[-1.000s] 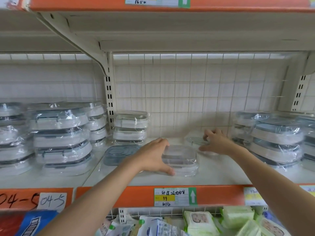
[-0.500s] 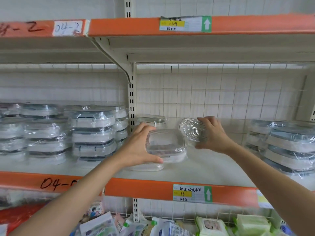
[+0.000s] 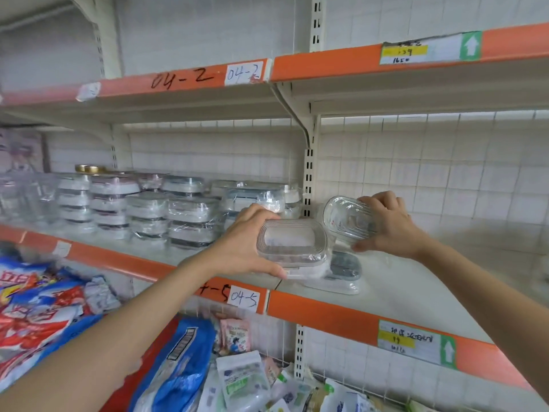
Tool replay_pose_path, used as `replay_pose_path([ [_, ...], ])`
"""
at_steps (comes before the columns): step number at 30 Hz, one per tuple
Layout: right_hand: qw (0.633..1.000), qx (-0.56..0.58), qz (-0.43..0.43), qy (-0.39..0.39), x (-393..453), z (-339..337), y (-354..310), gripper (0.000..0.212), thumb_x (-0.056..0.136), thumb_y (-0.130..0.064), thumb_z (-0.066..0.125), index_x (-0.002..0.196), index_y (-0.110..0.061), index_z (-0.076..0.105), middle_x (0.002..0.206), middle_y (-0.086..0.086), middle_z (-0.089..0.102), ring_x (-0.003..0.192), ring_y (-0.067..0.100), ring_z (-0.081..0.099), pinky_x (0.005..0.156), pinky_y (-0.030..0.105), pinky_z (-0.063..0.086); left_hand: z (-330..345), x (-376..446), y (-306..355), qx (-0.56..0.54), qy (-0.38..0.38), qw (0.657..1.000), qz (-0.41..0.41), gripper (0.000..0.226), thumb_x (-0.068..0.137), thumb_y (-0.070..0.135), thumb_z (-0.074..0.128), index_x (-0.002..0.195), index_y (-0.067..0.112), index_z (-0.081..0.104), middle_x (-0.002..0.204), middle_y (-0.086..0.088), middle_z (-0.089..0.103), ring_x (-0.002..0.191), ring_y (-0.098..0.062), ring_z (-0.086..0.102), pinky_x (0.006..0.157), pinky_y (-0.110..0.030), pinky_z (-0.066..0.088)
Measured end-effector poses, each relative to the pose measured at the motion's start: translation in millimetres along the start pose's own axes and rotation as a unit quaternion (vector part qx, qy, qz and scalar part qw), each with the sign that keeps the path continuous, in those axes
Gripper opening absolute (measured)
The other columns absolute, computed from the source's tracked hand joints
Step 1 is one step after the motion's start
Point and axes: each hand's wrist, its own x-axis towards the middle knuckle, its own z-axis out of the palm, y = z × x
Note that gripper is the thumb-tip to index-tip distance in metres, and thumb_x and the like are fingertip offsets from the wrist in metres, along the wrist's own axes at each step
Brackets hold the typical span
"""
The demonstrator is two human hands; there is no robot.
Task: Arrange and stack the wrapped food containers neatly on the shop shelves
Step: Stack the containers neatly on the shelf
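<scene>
Gripping one clear wrapped container [image 3: 292, 240] from its left side, the left hand [image 3: 237, 245] has its fingers curled over the far rim and its thumb under the near edge, holding it just above the middle shelf [image 3: 395, 281]. The right hand [image 3: 389, 224] clasps a second clear container [image 3: 346, 220], tilted so that its open face looks toward the camera, fingers wrapped over its right edge. Two more containers lie on the shelf below them: a white-based one [image 3: 303, 273] under the left hand's load, and a grey-lidded one [image 3: 344, 270] just to its right. Left of the upright post, stacked wrapped containers [image 3: 190, 215] crowd the shelf in several piles, too many and too blurred to count. Handwriting on the orange shelf edges reads "04-2" on the upper shelf label [image 3: 243, 73] and "04-5" on the lower label [image 3: 243, 298]. Two price tags [image 3: 410, 341] with green arrows show; the upper reads "139", the lower "19". Packets [image 3: 178, 370] lie heaped below.
</scene>
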Motion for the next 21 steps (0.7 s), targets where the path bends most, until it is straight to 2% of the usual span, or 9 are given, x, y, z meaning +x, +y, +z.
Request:
replay_pose_path([
  [7,0.999,0.011,-0.031,-0.015,8,8,-22,0.090,0.059,-0.036,0.086,0.136,-0.027,0.040,0.116,-0.004,0.029,0.117,0.020,0.026,0.102,0.044,0.031,-33,-33,-31,0.013,0.049,0.998,-0.047,0.101,0.054,0.047,0.087,0.139,0.029,0.035,0.129,0.020,0.026,0.120,0.005,0.026,0.101,-0.015,0.021],
  [12,1.000,0.009,-0.024,-0.007,10,13,-25,0.087,0.060,-0.040,0.085,0.135,-0.027,0.042,0.115,-0.004,0.031,0.115,0.017,0.026,0.098,0.040,0.027,-47,-49,-51,0.027,0.049,0.995,-0.084,0.101,0.055,0.048,0.087,0.139,0.029,0.036,0.134,0.016,0.028,0.125,-0.001,0.028,0.108,-0.021,0.024],
  [17,0.999,0.005,-0.003,-0.042,8,17,-20,0.088,0.060,-0.057,0.080,0.133,-0.025,0.043,0.114,-0.002,0.035,0.114,0.019,0.030,0.101,0.041,0.028,-56,-64,-76,0.032,0.061,0.990,-0.122,0.097,0.058,0.045,0.087,0.139,0.028,0.038,0.131,0.014,0.032,0.125,-0.003,0.028,0.108,-0.023,0.025],
  [21,0.998,0.021,0.011,-0.055,10,24,-22,0.088,0.061,-0.048,0.083,0.136,-0.021,0.044,0.115,-0.001,0.036,0.118,0.021,0.032,0.104,0.041,0.029,-70,-69,-92,0.022,0.083,0.984,-0.155,0.093,0.059,0.043,0.087,0.137,0.027,0.040,0.128,0.011,0.035,0.127,-0.009,0.027,0.111,-0.030,0.025],
])
